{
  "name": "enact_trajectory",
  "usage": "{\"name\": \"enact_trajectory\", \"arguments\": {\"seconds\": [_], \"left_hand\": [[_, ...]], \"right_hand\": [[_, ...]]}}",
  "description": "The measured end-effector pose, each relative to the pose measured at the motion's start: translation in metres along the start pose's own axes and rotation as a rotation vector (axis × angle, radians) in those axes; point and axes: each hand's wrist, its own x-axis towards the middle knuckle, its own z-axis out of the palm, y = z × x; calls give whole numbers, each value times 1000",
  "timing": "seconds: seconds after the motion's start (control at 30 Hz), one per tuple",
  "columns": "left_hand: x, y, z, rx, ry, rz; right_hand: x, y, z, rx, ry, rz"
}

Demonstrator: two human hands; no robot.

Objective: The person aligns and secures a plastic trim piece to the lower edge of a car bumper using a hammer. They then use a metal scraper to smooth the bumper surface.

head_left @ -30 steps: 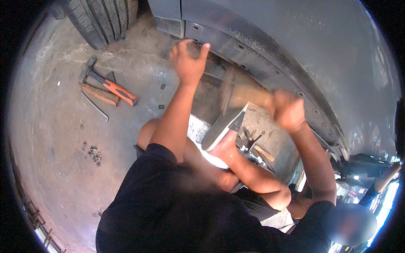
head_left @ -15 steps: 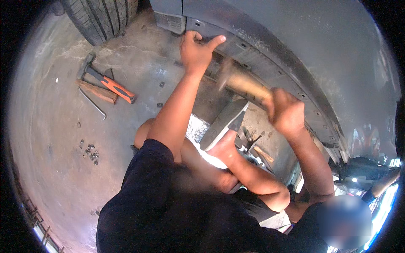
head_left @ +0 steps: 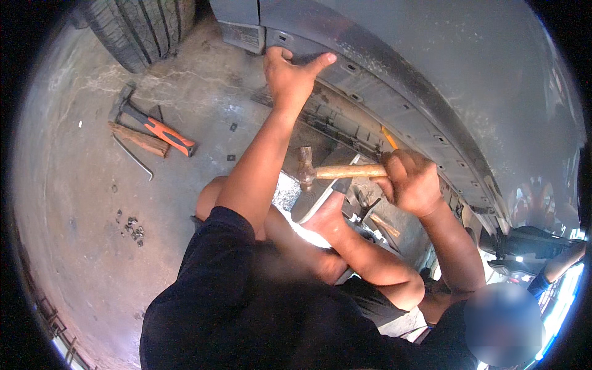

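Wood-handled hammer (head_left: 349,172): in the right hand (head_left: 410,180), held in the air below the car panel's (head_left: 370,92) lower edge, head pointing left, overlapping the sandal (head_left: 312,202) in view. Right grip: fist wrapped round the back end of the handle, firm by the look of it.

Handling, my read: metal head carries most of the weight, so front-heavy; handle light, stiff, could slip if hand's sweaty. Best hold is the bare rear stretch of handle, where the fist is. Not fragile.

Left hand (head_left: 288,77): at the panel's lower edge, near its front corner. Fingers curled at the edge, thumb spread out over the slotted strip. Can't tell if it's pinching the metal or just bracing. Panel looks stiff; edge maybe sharp.

Further out, on the floor (head_left: 68,191): orange-handled hammer (head_left: 169,134) beside a wood block (head_left: 140,139) and a bent rod (head_left: 132,157), all between the panel's front corner and the floor's left edge. Small clips (head_left: 132,229) heaped nearer the person. Tire (head_left: 145,31) beyond the panel's front corner.
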Motion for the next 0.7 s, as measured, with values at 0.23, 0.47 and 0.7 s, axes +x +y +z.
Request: {"name": "enact_trajectory", "arguments": {"seconds": [0.23,0.47,0.7], "left_hand": [[-4,-12,6,-14,26,-29],[3,-15,12,-39,57,-46],[-4,-12,11,-51,47,-5]], "right_hand": [[32,23,22,-169,-147,585],[43,35,15,-122,-141,571],[14,30,-1,33,209,-233]]}}
